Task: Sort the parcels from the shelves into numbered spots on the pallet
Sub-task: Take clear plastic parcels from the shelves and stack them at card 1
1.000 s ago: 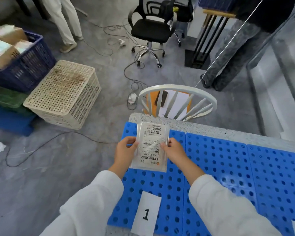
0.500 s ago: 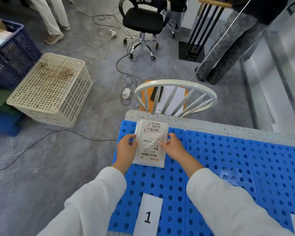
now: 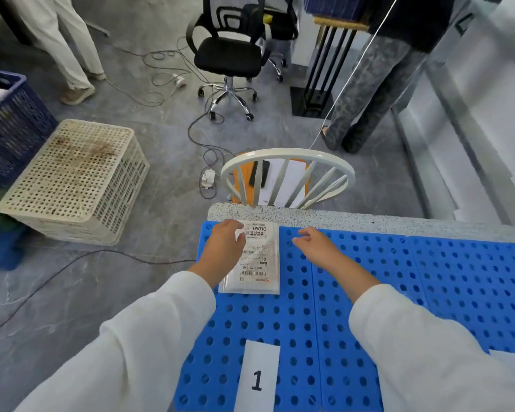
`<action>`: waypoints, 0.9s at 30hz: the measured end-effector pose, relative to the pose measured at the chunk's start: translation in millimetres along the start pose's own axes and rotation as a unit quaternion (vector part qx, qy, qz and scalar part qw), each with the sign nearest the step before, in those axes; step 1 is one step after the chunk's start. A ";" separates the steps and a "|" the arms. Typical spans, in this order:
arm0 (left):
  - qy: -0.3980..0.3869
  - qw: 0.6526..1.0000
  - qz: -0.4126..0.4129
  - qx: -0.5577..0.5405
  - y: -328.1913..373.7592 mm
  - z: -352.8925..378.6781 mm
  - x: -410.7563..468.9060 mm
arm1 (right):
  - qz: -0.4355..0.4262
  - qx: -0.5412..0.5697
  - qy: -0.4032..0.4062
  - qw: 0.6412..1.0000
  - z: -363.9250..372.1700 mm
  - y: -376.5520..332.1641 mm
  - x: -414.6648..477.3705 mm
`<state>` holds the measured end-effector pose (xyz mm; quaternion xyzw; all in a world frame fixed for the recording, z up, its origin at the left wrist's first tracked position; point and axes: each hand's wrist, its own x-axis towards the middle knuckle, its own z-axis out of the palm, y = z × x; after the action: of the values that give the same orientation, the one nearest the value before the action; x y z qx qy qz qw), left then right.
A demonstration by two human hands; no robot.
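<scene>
A blue perforated pallet (image 3: pixel 369 292) lies on a speckled grey surface (image 3: pixel 354 221) above a grey floor. The parcel (image 3: pixel 260 264) lies flat near the pallet's far left corner, beyond a white card printed "1" (image 3: pixel 257 379) and well apart from it. The left hand (image 3: pixel 223 248) rests on the parcel's left side, its fingers loosely bent over the far left corner and hiding that part; it pinches nothing that can be seen. The right hand (image 3: pixel 315 245) is just beside the parcel's right edge, apart from it, its fingers relaxed and slightly curved, holding nothing. The parcel is a thin, clear plastic pouch with a white shipping label, barcodes and black print that reads upside down to the wearer. Its long axis runs away from the wearer, and its far short edge is almost at the pallet's rim. Behind the speckled edge stands a white spindle-back chair (image 3: pixel 289 156). Farther left are a cream lattice crate (image 3: pixel 72 179) and a dark blue basket (image 3: pixel 9 126). Cables (image 3: pixel 197 135) trail across the floor toward a black office chair (image 3: pixel 229 55), and two people's legs stand at the far side.
</scene>
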<state>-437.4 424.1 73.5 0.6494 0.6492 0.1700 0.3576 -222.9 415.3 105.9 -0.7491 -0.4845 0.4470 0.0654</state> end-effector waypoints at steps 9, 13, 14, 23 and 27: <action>-0.011 0.971 0.192 0.142 135.1 -27.8 -6.4 | -0.091 -0.056 0.128 0.986 -117.3 12.7 -80.3; 0.018 0.945 0.273 0.179 211.0 -30.4 -26.4 | -0.102 -0.102 0.193 0.971 -175.7 40.8 -128.3; 0.021 0.938 0.292 0.184 230.5 -27.6 -33.4 | -0.102 -0.105 0.209 0.967 -189.3 49.3 -143.3; 0.013 0.868 0.457 0.195 414.2 43.2 -135.3 | -0.065 -0.145 0.327 0.932 -289.6 157.8 -290.3; -0.002 0.835 0.514 0.199 487.6 85.2 -197.0 | -0.032 -0.132 0.375 0.917 -319.6 218.6 -363.1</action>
<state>-46.7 261.4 397.0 0.9470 0.2412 0.1954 0.0833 109.8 123.5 399.1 -0.8476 -0.5030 0.0629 0.1569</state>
